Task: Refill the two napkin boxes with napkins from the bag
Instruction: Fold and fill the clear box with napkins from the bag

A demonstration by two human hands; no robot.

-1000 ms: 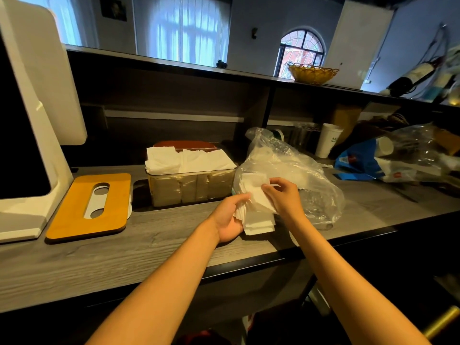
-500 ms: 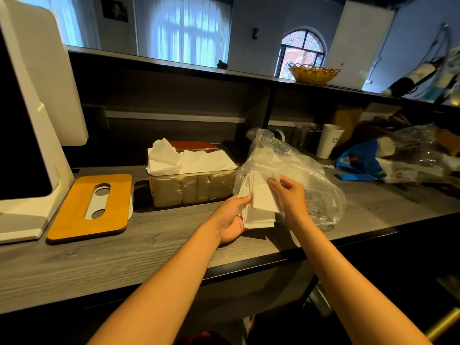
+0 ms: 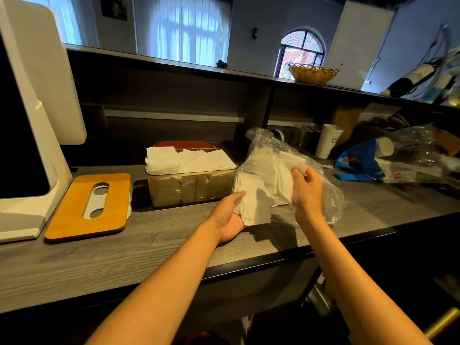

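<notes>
A clear napkin box [image 3: 191, 188] stands on the grey counter, heaped with white napkins [image 3: 189, 160]. To its right lies the clear plastic bag [image 3: 321, 188]. My left hand [image 3: 230, 215] cups the underside of a stack of white napkins [image 3: 256, 202] in front of the bag. My right hand [image 3: 305, 189] grips the top of a bunch of napkins at the bag's mouth, fingers curled round them. A box with a yellow wooden slotted lid [image 3: 87, 205] lies left of the clear box. A reddish lid [image 3: 184, 144] shows behind the clear box.
A large white monitor stand [image 3: 32, 150] fills the far left. A white paper cup [image 3: 328, 140], a blue packet [image 3: 358, 160] and crumpled clear plastic [image 3: 418, 150] crowd the right of the counter [image 3: 124, 255]. A shelf runs above with a woven basket [image 3: 313, 74].
My right hand has moved up and to the right, lifting napkins toward the bag's mouth. The stack in my left hand has risen slightly. The napkins heaped on the clear box shifted slightly.
</notes>
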